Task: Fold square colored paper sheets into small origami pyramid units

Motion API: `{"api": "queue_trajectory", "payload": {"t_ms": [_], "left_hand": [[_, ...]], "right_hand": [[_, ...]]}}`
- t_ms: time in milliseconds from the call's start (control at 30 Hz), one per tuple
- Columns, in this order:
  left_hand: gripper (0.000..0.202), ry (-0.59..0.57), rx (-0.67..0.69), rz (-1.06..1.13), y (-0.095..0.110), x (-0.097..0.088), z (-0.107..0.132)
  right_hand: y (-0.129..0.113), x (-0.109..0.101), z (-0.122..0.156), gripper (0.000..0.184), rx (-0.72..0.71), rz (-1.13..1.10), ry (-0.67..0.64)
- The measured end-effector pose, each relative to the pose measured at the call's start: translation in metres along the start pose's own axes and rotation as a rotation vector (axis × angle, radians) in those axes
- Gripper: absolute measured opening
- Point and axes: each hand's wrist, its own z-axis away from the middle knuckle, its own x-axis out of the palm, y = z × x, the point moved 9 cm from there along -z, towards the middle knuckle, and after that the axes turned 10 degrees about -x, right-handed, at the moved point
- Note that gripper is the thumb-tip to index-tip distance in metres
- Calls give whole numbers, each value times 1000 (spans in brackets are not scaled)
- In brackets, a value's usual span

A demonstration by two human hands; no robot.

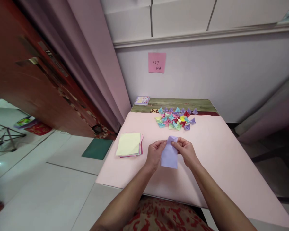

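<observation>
A sheet of lavender origami paper [169, 157], folded into a narrow strip with its top corners turned in, is held up above the pink tabletop. My left hand [155, 153] pinches its left edge near the top. On the other side, my right hand [186, 150] grips the upper right, the thumb pressed on the folded flap. Beyond my hands lies a cluster of small folded paper pieces [175, 118] in purple, blue, green, yellow, red and pink. Left of my left hand sits a stack of square paper [128, 144], pale yellow on top.
The pink-covered table [212, 154] stands against a wall bearing a pink note [157, 62]. A printed packet [142, 100] lies at its far left corner. To the left are a purple curtain [96, 57], a red-brown door [38, 73] and a green mat [97, 149] on the floor.
</observation>
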Motion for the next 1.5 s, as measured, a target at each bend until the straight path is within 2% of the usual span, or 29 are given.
{"api": "queue_trajectory", "payload": {"t_ms": [167, 400, 500, 667, 767, 867, 1000, 1100, 1200, 1267, 1433, 1500], "left_hand": [[42, -3, 10, -60, 0, 0, 4], [56, -62, -9, -66, 1, 3, 7], [49, -67, -11, -46, 3, 1, 7], [38, -154, -38, -58, 2, 7, 7], [31, -114, -23, -103, 2, 6, 7], [29, -33, 34, -148, 5, 1, 6], [41, -13, 83, -173, 6, -1, 3], [50, -30, 27, -242, 1, -3, 0], [36, -89, -67, -359, -6, -1, -2], [33, -144, -128, -424, -9, 1, -2], [39, -240, -267, -452, -21, 4, -1], [39, -213, -265, -395, -21, 3, -2]], "right_hand": [[-5, 0, -1, 50, -5, -12, 8], [-1, -1, 1, 36, 36, -39, 15], [0, -2, 2, 37, 67, -60, 21], [2, -6, 3, 35, 117, -101, 60], [2, -6, 2, 31, 128, -183, 63], [0, -3, 3, 39, 115, -202, 38], [2, 1, 5, 43, 117, -84, -39], [1, 3, 4, 38, 90, -43, -80], [-2, 7, 3, 36, 63, 13, -140], [-2, 9, 3, 38, 66, 49, -171], [1, 8, 3, 48, 65, 101, -152], [3, 4, 2, 49, 72, 103, -122]]}}
